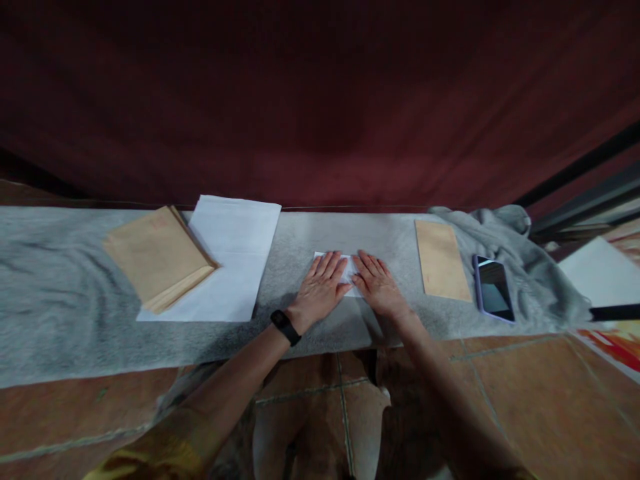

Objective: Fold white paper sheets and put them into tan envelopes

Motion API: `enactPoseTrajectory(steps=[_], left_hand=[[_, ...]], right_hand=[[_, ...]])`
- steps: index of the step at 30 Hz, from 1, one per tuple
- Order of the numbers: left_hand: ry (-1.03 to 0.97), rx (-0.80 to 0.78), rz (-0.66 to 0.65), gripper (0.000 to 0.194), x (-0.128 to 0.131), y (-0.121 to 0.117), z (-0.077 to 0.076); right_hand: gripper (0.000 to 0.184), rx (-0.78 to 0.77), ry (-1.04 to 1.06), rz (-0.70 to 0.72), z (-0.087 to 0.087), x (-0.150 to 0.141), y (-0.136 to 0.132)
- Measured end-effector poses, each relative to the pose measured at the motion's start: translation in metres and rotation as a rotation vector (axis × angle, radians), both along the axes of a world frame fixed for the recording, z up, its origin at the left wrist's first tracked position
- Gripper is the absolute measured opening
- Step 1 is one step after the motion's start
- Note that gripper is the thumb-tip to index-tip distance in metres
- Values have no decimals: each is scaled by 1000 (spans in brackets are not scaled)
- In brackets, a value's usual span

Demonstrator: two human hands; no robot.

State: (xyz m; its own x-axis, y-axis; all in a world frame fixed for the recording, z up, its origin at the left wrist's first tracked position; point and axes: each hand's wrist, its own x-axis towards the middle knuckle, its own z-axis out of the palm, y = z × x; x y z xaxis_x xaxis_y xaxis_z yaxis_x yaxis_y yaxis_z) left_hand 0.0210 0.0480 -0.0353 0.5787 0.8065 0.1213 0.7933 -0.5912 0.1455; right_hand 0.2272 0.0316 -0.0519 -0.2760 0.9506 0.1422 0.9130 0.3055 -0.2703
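The small white paper sheet (351,270) lies flat beneath both hands, its far edge running left to right; they cover too much to tell its long axis. The bare left hand (321,285) and bare right hand (380,285) press it palm-down, fingers extended and pointing away from the person, grasping nothing. Right of the grip, a flat tan paper envelope (443,260) points away.

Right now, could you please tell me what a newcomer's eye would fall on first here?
Probably the left hand and right hand, spread flat on a small white paper mid-picture. Next might come the thick brown paper stack, lying askew over large white sheets on the left. On the right, a phone lies beside a flat brown piece.
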Motion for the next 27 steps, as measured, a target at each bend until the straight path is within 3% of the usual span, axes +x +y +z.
enactPoseTrajectory(steps=[27], left_hand=[[10,-16,-23,62,-3,1,6]], right_hand=[[53,6,-22,-6,1,1,0]])
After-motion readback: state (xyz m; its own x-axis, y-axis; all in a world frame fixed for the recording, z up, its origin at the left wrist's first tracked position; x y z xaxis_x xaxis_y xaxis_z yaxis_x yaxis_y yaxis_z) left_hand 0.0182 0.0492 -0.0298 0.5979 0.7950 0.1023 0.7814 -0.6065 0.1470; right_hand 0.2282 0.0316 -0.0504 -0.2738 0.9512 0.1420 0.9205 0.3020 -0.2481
